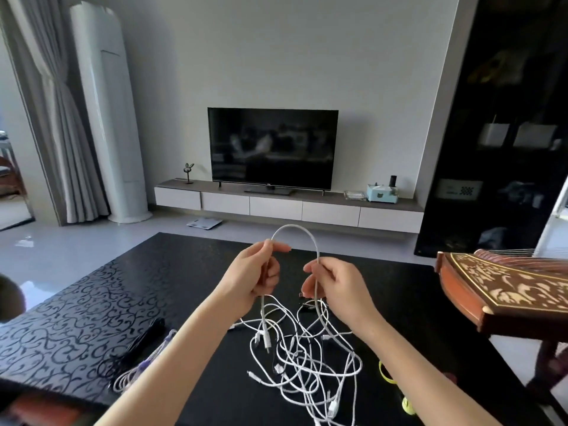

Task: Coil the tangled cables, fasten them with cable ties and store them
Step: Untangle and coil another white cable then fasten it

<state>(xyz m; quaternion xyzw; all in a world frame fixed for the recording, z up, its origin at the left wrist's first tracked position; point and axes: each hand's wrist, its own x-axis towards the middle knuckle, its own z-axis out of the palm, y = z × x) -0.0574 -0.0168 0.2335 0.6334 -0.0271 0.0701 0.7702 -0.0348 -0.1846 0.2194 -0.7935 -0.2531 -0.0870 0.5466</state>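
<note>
A white cable [302, 230] arches between my two hands above the black table [92, 302]. My left hand [256, 272] pinches one side of the arch between thumb and forefinger. My right hand [333, 284] grips the other side, and the cable hangs down from both hands. Below them a tangled heap of white cables [307, 364] lies on the table. A coiled whitish-purple cable [138, 368] and a black bundle [144, 339] lie at the left. Yellow-green cable ties [385, 375] lie at the right, partly hidden by my right forearm.
A carved wooden zither [507, 287] on a stand juts over the table's right side. Beyond the table are grey floor, a TV [273, 147] on a low cabinet, a white standing air conditioner [110, 118] and a dark shelf unit [507, 118].
</note>
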